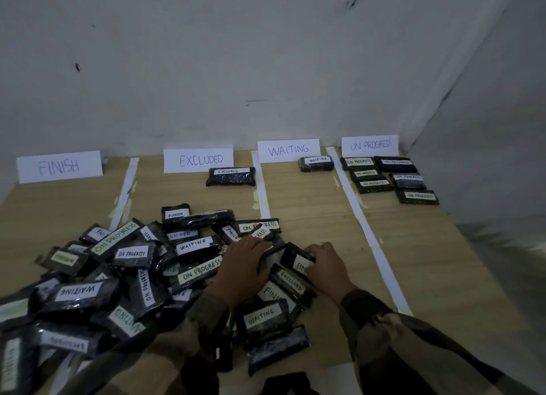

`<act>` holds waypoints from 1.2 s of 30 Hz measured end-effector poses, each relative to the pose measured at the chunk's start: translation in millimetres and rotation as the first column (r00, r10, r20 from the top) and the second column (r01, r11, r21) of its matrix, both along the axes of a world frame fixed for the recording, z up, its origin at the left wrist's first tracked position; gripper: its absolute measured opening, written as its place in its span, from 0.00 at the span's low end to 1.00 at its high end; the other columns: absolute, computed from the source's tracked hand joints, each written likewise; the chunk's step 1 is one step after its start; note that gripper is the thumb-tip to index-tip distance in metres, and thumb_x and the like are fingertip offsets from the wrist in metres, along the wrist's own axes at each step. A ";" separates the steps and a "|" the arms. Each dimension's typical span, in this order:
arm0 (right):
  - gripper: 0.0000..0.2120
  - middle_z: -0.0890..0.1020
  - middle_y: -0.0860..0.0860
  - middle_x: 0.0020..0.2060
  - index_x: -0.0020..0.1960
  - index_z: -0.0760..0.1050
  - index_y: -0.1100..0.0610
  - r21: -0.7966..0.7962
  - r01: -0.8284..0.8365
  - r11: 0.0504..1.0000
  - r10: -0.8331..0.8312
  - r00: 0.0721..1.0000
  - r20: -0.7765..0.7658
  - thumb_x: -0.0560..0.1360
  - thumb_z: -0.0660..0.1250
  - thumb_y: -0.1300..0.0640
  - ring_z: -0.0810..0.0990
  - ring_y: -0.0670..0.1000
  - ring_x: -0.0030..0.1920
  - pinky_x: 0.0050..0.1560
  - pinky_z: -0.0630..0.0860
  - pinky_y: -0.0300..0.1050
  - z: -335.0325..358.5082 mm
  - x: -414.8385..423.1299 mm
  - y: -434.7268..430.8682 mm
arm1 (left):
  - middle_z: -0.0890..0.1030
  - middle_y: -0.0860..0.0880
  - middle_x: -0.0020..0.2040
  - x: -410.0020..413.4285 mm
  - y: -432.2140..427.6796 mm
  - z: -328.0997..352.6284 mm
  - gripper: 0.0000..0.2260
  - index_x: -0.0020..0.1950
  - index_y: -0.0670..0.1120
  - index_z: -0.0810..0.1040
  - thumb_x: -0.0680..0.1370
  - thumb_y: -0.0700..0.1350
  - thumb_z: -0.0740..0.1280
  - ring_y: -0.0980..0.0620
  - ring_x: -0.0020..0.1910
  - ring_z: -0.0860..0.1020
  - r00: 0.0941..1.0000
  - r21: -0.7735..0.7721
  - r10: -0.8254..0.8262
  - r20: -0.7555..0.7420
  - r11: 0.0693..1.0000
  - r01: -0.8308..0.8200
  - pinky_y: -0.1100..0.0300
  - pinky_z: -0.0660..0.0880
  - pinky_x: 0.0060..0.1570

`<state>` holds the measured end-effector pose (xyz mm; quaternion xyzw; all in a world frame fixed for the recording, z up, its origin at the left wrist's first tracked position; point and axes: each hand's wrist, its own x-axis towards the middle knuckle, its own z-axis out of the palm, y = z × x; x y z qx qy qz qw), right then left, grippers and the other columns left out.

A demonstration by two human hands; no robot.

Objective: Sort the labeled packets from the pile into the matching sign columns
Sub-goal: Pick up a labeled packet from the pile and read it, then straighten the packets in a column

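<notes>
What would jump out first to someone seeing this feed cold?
A big jumbled pile of labelled packets fills the near left, with both hands at its right edge: the left hand lies on packets and the right hand grips a FIN-labelled packet. Four signs line the wall. The far-right column already holds six ON PROGRESS packets.

Long sleeves of dark, mottled olive-and-brown cloth, with a camouflage-like pattern, cover both arms down to the wrists. The left sleeve (192, 326) lies toward 7 o'clock in the view. The right sleeve (393, 332), toward 5 o'clock, is bunched and creased behind its cuff. The left hand (243, 264) and right hand (328, 267) are bare.
</notes>
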<state>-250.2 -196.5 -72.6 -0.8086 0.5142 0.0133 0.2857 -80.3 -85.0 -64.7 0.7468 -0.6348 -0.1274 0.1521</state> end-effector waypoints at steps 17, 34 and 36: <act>0.18 0.74 0.49 0.48 0.58 0.75 0.53 -0.084 -0.176 0.981 0.195 0.920 0.339 0.69 0.70 0.63 0.76 0.51 0.49 0.47 0.74 0.42 51.6 6.0 -13.5 | 0.79 0.49 0.48 -5.4 -36.4 35.4 0.06 0.51 0.46 0.75 0.76 0.42 0.67 0.49 0.47 0.75 0.875 0.084 0.272 -0.401 0.962 -0.260 0.60 0.68 0.42; 0.32 0.72 0.51 0.57 0.71 0.65 0.50 -0.401 -0.541 0.739 0.601 0.799 0.028 0.69 0.70 0.49 0.69 0.53 0.56 0.49 0.70 0.47 53.4 65.8 -36.2 | 0.76 0.47 0.58 52.8 2.0 48.1 0.17 0.66 0.47 0.71 0.76 0.39 0.62 0.47 0.57 0.75 0.779 0.071 0.480 -0.402 0.865 -0.496 0.54 0.74 0.53; 0.32 0.72 0.50 0.57 0.71 0.65 0.50 -0.425 -0.552 0.717 0.610 0.792 0.001 0.69 0.70 0.47 0.68 0.53 0.56 0.49 0.68 0.46 51.6 79.5 -34.8 | 0.73 0.46 0.62 63.2 15.4 49.5 0.20 0.69 0.47 0.68 0.76 0.43 0.64 0.46 0.61 0.71 0.850 0.034 0.485 -0.203 0.872 -0.489 0.51 0.71 0.58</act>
